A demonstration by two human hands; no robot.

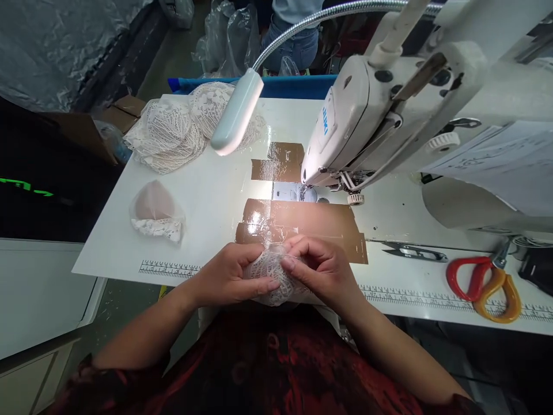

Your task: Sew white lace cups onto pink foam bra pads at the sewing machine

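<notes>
Between my two hands, at the table's front edge, is a white lace bra cup (pixel 273 276). My left hand (pixel 235 272) grips its left side, thumb lying across the lace. On the right side, my right hand (pixel 322 268) pinches the upper edge between thumb and fingers. Part of the cup is hidden behind the fingers. Straight ahead stands a white sewing machine (pixel 345 127), its needle area over a metal plate (pixel 287 191). Brown tape (pixel 302 222) covers the table just beyond my hands.
Stacked lace cups (pixel 168 132) lie at the back left, and a beige cup with lace trim (pixel 155 210) nearer. A lamp (pixel 237 112) hangs over the table. Thread snips (pixel 415 252) and red-and-orange-handled scissors (pixel 486 288) lie right. A person (pixel 294 34) is beyond the table.
</notes>
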